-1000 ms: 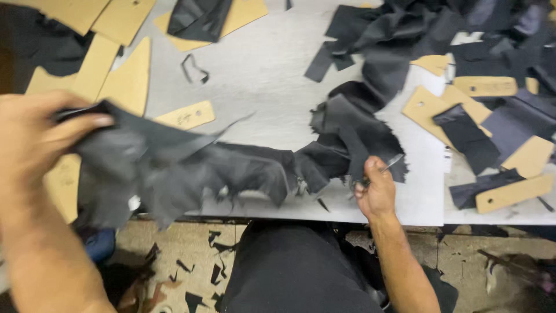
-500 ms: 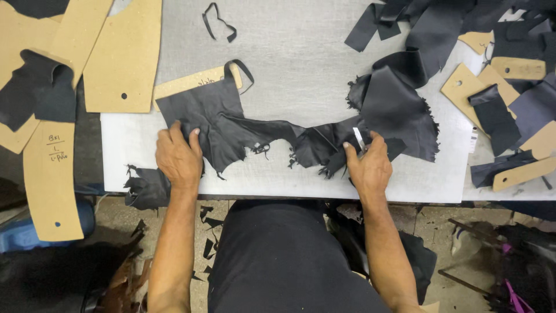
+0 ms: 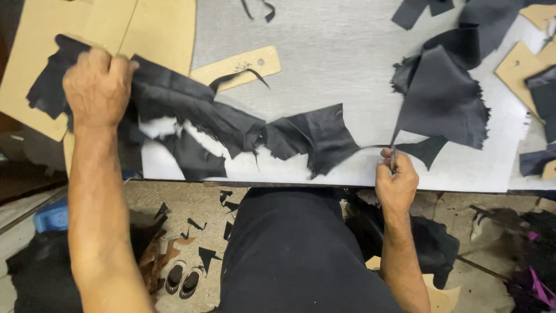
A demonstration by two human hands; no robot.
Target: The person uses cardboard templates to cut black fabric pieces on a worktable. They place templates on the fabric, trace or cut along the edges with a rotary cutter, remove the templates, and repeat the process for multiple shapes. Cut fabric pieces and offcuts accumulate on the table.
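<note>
The left hand [image 3: 98,87] grips the bunched end of a long, ragged piece of black fabric [image 3: 231,130], its fingers curled shut over the cloth where it lies partly on a tan cardboard pattern [image 3: 156,29]. The right hand [image 3: 397,179] sits at the near edge of the bench [image 3: 324,64], fingers closed around a thin blade-like tool [image 3: 393,157] whose tip meets the narrow tail of the cloth.

The chief risk, as it looks, is that thin tail: it is stretched between the wider middle flap and the tool, and a hard pull from the left hand could snap it or tear the cloth along an unintended line. The fabric also hangs over the near edge of the bench in places, so a loose end could slide off toward the scraps [image 3: 202,255] on the floor. The tool's edge lies close to the right fingers, and a slip could nick them. Bunched folds under the left hand could hide layers and spoil a clean cut.

The cloth is matte black, thin and limp, with frayed, jagged edges and several pointed flaps. It runs from the left cardboard across the pale grey bench surface to the right hand. A separate large black piece [image 3: 443,98] lies just beyond the tool, and a small tan strip template [image 3: 237,64] rests above the cloth's middle.
</note>
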